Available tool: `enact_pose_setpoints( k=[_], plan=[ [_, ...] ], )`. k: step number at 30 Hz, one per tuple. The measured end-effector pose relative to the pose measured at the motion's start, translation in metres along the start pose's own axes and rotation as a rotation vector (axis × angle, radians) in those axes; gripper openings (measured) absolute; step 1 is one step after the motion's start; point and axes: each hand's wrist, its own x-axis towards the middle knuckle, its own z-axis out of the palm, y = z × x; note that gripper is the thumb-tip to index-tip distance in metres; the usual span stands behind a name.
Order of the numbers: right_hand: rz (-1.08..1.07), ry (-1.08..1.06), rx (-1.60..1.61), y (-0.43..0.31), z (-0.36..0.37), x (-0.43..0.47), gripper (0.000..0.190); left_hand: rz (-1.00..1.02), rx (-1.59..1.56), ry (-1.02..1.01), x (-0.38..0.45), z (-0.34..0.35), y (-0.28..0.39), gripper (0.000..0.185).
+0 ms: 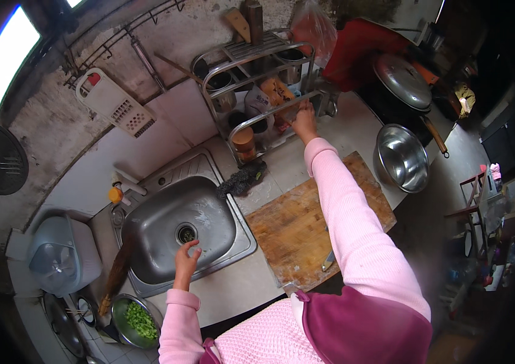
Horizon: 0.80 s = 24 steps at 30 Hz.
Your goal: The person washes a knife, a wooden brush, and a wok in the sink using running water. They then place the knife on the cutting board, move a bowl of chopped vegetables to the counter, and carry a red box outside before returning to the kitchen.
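Note:
My right hand (304,119) reaches to the right end of a metal kitchen rack (280,107), next to its front rail and some plastic packets (275,91). The fingers are partly hidden, so a grip on anything cannot be told. Over the front part of a stainless steel sink (148,236) hangs my left hand (187,264), its fingers apart and nothing in them. A wooden cutting board (289,223) lies beneath my right forearm. On it rests a knife (328,260), partly covered by the sleeve.
A jar with an orange lid (243,140) stands in the rack. Right of the board is a steel bowl (402,158), near a lidded pan (403,82). Chopped greens fill part of another bowl (121,314) at lower left. A brush (118,273) leans across the sink's left edge.

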Motion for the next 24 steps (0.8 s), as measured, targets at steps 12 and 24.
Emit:
enact_pose_setpoints(
  k=[12, 24],
  plan=[
    [-0.207, -0.295, 0.099, -0.040, -0.037, -0.025, 0.026, 0.113, -0.219, -0.041, 0.012, 0.024, 0.002, 0.032],
    [-0.205, -0.500, 0.164, -0.032, -0.093, -0.063, 0.059, 0.094, -0.003, -0.021, -0.022, 0.021, 0.057, 0.032]
  ],
)
